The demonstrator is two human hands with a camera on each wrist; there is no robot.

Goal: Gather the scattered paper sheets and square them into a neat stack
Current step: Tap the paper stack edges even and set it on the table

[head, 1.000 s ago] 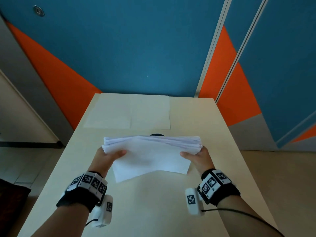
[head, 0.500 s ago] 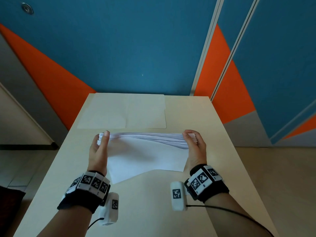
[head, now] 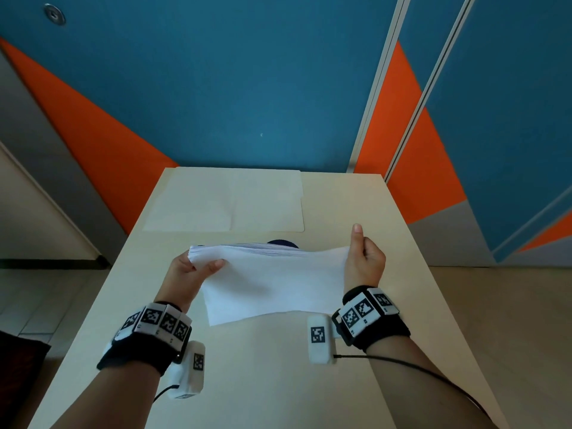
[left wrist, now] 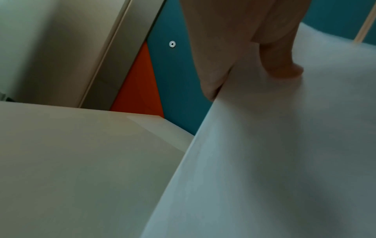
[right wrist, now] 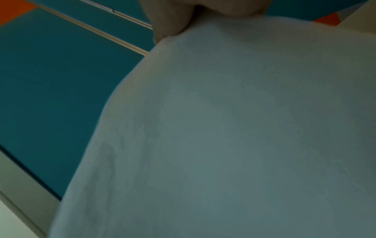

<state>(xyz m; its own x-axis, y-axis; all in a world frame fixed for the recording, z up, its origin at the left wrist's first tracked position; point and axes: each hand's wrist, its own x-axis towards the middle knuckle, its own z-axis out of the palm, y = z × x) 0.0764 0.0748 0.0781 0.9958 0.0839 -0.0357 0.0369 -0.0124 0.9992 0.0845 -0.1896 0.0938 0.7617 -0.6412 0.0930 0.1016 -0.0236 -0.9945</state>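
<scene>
A thick stack of white paper sheets [head: 272,280] is held over the beige table [head: 263,382], its broad face towards me and its lower edge slanting down to the left. My left hand [head: 199,266] grips the stack's left end, thumb laid on the front sheet. My right hand [head: 362,255] holds the right end with fingers curled and thumb pointing up. In the left wrist view the thumb [left wrist: 284,64] presses on the paper [left wrist: 264,161]. In the right wrist view the paper [right wrist: 223,128] fills the frame below the fingers [right wrist: 168,21].
An open cream folder [head: 223,202] lies flat at the table's far end. A dark round object [head: 283,243] peeks out just behind the stack. Blue and orange wall panels stand beyond the table, and floor lies on both sides.
Both hands pressed flat against the stack's ends half a second ago. The left thumb now lies on the front sheet, and the right hand has curled with its thumb raised.
</scene>
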